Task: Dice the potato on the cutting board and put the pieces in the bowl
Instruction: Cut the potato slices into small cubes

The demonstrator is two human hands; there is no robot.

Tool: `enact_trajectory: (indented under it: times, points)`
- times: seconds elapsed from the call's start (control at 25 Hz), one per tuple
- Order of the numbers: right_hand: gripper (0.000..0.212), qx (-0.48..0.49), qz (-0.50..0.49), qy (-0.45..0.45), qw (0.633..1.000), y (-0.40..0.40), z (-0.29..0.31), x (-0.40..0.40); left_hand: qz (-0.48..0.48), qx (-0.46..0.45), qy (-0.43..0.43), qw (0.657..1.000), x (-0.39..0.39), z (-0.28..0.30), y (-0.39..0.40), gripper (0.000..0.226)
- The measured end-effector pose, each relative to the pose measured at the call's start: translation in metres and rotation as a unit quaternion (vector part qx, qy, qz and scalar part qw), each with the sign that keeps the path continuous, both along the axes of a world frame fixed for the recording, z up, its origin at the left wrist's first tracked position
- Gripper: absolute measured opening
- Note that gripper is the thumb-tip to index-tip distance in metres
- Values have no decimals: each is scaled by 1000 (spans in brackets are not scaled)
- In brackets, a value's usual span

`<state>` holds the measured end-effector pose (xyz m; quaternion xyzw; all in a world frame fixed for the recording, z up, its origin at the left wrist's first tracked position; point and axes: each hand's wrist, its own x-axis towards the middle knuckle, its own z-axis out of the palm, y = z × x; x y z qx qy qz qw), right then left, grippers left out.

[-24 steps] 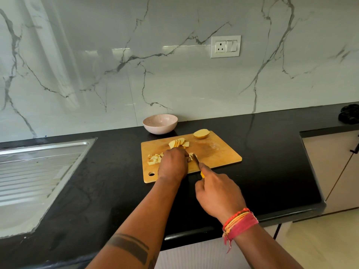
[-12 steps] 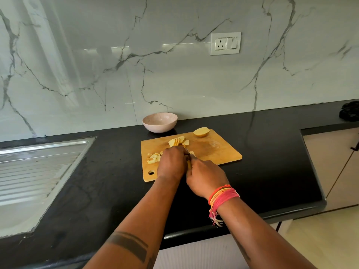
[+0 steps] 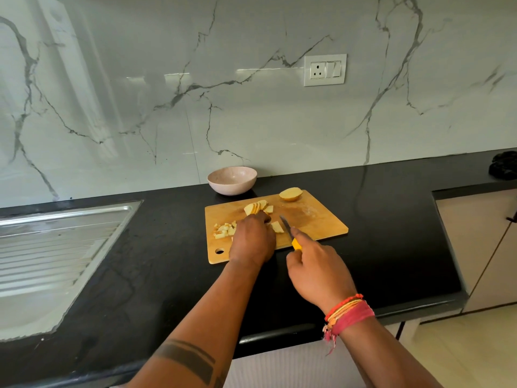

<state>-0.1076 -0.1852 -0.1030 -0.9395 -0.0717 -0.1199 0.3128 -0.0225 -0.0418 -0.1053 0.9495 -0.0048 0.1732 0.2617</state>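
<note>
A wooden cutting board (image 3: 316, 219) lies on the black counter. On it are a potato half (image 3: 291, 194) at the back, a fan of potato slices (image 3: 256, 207), and a heap of diced pieces (image 3: 223, 230) at the left. My left hand (image 3: 251, 239) presses down on potato strips (image 3: 277, 227) near the board's middle, hiding most of them. My right hand (image 3: 316, 271) grips a yellow-handled knife (image 3: 289, 232), its blade pointing away just right of the strips. A pale pink bowl (image 3: 232, 180) stands behind the board, with nothing visible inside.
A steel sink drainboard (image 3: 56, 247) fills the left. The counter's front edge runs below my arms and its right end drops off near a cabinet (image 3: 481, 247). A dark object (image 3: 503, 165) sits at the far right. A wall socket (image 3: 324, 70) is above.
My right hand drew the knife back toward me and to the right, away from the left hand. The left hand stayed on the potato strips.
</note>
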Motion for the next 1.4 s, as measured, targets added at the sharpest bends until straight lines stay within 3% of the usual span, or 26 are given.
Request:
enact_trajectory:
  times: [0.16,0.36,0.64,1.0,1.28,1.4]
  points:
    - [56,34,-31,16,999,-7,4,16,17,111,55,992,5,3,-14,62]
    - [54,3,-21,35,999,-8,6,28,-33,94,61,993,21,6,-8,42]
    - [54,-78,4,33,996,0,2,28,-81,28,67,994,22,8,12,43]
    - [54,-88,18,14,996,3,3,30,-58,110,71,990,33,11,8,35]
    - [32,-133,56,44,989,15,15,54,-47,105,62,991,32,12,5,23]
    - [32,-133,59,38,989,12,10,48,-28,96,60,993,33,9,2,21]
